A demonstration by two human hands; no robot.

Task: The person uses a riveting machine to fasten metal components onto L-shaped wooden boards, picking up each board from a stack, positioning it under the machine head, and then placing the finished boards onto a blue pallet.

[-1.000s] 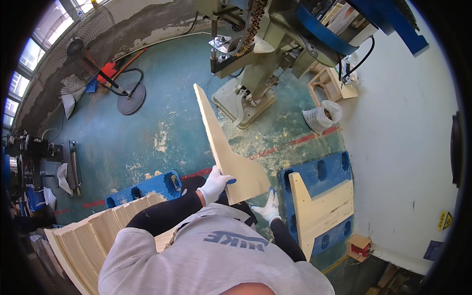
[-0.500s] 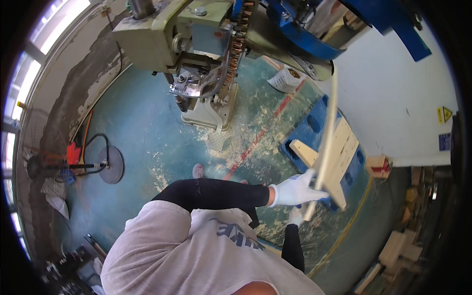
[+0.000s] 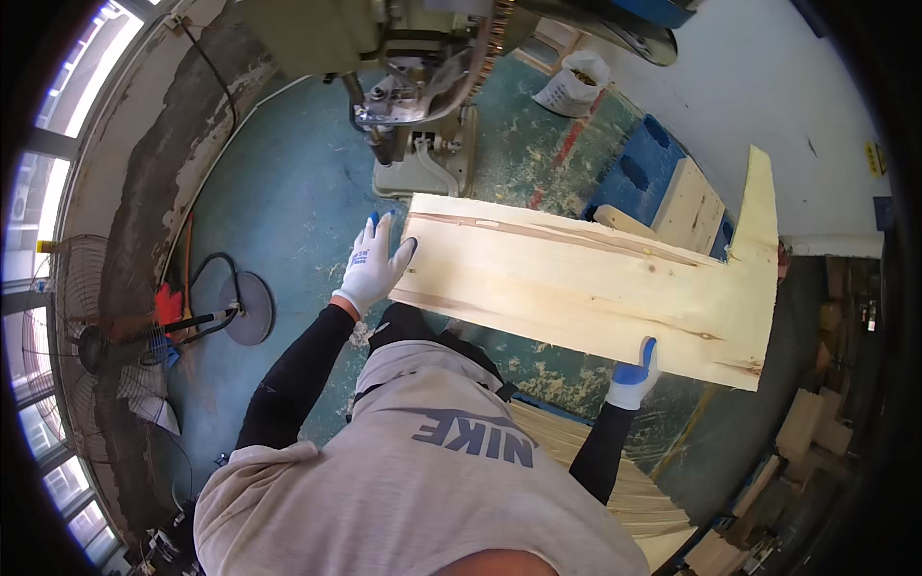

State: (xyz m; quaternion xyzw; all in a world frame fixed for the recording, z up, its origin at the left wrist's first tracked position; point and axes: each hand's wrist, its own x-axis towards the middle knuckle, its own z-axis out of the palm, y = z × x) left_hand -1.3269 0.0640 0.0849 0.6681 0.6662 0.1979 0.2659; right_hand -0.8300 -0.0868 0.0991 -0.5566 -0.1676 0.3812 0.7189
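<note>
A wide, pale wooden panel [image 3: 567, 278] with brown grain streaks spans the space in front of me; a narrow arm juts from its far right corner. At the panel's near edge, toward the right, my gloved right hand [image 3: 632, 380] grips it, blue thumb on the top face and the other fingers hidden underneath. By the panel's left end is my left hand [image 3: 375, 267], in a white glove with blue fingertips. Its fingers are spread, the thumb lying against the end edge.
Beyond the panel stands a riveting-type machine [image 3: 423, 144] on the green floor. A blue pallet [image 3: 639, 158] holds more wooden pieces [image 3: 690, 211]. There is a white sack [image 3: 573, 84] at the back, a caged fan [image 3: 91, 346] at left, and stacked boards [image 3: 624, 470] beside me.
The wooden panel has swung from a narrow edge-on view at right to lying broad-face up before me. My left hand has moved left to the panel's end; the right hand now grips the near edge.
</note>
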